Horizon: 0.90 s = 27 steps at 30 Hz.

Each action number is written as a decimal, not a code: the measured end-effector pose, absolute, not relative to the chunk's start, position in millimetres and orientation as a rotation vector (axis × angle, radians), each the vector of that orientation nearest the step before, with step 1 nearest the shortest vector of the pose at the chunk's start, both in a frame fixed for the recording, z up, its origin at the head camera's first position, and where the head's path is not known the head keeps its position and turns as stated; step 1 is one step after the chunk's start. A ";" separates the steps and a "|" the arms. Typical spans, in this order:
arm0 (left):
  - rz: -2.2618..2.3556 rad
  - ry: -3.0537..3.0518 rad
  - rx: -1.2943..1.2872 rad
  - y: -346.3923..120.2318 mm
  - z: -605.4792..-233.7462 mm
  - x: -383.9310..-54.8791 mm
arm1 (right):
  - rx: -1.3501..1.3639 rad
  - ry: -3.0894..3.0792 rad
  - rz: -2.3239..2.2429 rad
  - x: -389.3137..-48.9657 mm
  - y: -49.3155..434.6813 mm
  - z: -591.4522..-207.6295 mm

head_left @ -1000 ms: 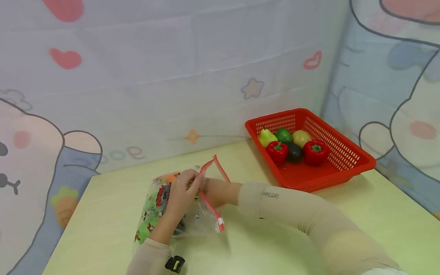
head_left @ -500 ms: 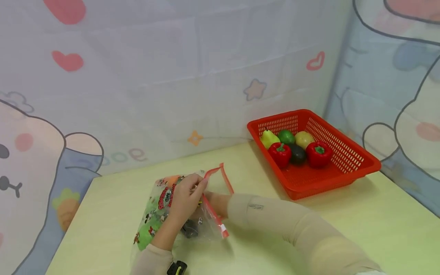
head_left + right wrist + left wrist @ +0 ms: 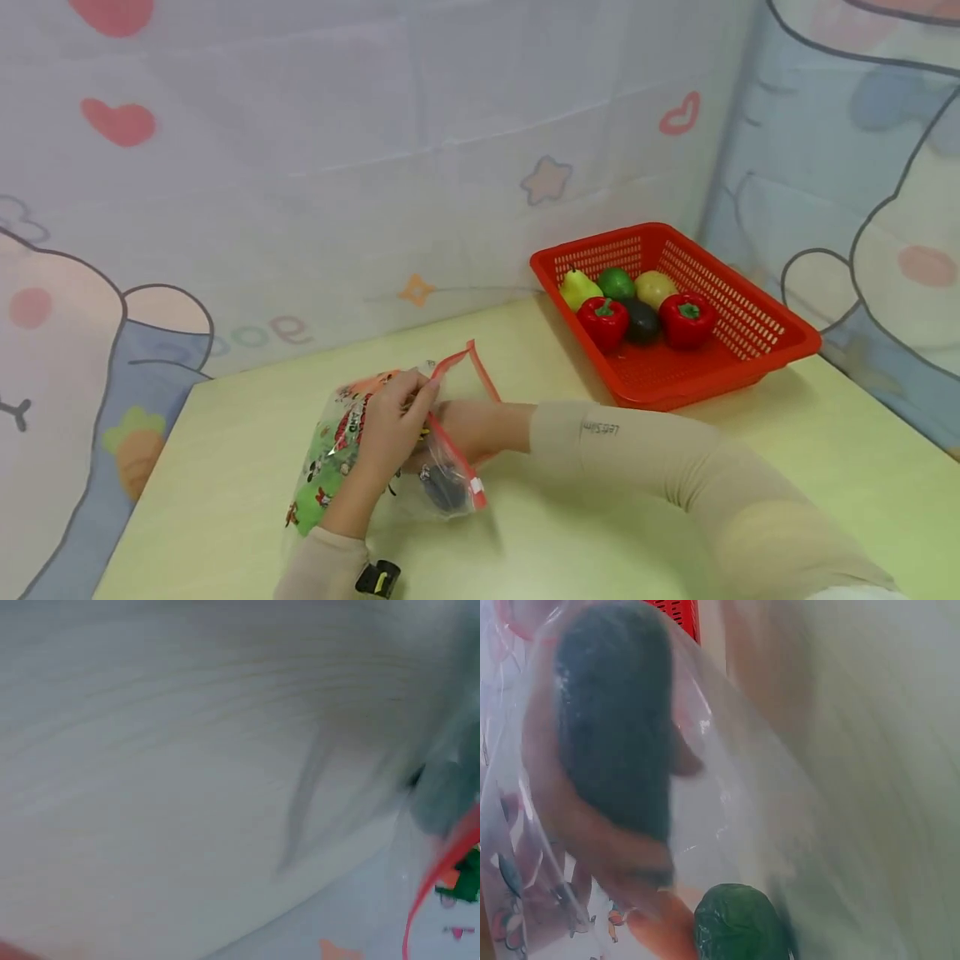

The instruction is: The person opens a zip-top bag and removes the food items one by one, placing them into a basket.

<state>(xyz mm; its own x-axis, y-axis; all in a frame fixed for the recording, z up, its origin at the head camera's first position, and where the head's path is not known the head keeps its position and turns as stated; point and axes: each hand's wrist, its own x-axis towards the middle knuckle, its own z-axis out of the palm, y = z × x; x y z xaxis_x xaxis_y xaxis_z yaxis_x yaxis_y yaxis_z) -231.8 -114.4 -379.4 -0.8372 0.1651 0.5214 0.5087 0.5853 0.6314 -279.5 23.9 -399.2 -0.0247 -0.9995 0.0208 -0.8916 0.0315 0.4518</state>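
Observation:
My left hand (image 3: 392,421) pinches the rim of a clear printed zip bag (image 3: 341,442) near its red zip strip (image 3: 459,458), and the bag's mouth gapes toward the right. Through that mouth reaches my right hand (image 3: 476,429), its fingers partly hidden by the plastic and the left hand. In the left wrist view the fingers curl round a dark green, blunt-ended cucumber (image 3: 615,720), seen through the plastic. Deeper in the bag are a green, wrinkled, rounded vegetable (image 3: 739,922) and an orange piece (image 3: 664,926).
A red basket (image 3: 750,375) stands at the back right of the table (image 3: 570,517). It holds two red bell peppers (image 3: 687,321), a pear (image 3: 579,289), a dark avocado-like item (image 3: 641,323), a green round one (image 3: 617,284) and a pale yellow one (image 3: 655,289). A printed cloth (image 3: 337,208) hangs behind.
Inside the bag, the cucumber has shifted right toward the zip strip with my right hand. My left hand keeps its pinch on the rim. The head view has tilted slightly.

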 end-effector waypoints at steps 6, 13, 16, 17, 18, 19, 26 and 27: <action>-1.174 -2.397 -0.551 -112.3 -377.7 -233.4 | 1.790 -1.979 -0.382 -284.8 62.5 -388.1; -1.110 -2.391 -0.573 -108.5 -378.1 -235.7 | 1.607 -1.973 -0.194 -282.5 106.1 -364.2; -1.122 -2.396 -0.555 -108.2 -377.0 -236.0 | 1.528 -2.038 -0.148 -280.6 122.2 -345.6; -1.128 -2.396 -0.550 -108.2 -377.0 -236.0 | 1.504 -2.077 -0.117 -279.9 127.6 -338.9; -1.134 -2.395 -0.548 -108.3 -377.1 -236.2 | 1.478 -2.118 -0.087 -279.5 133.0 -332.4; -1.134 -2.394 -0.547 -108.3 -377.5 -236.5 | 1.447 -2.170 -0.055 -279.3 138.3 -326.1; -1.127 -2.396 -0.548 -108.1 -379.6 -236.2 | 1.121 -2.641 0.295 -282.5 182.4 -300.0; -1.131 -2.400 -0.546 -108.1 -380.0 -236.0 | 1.075 -2.698 0.355 -283.7 189.1 -299.2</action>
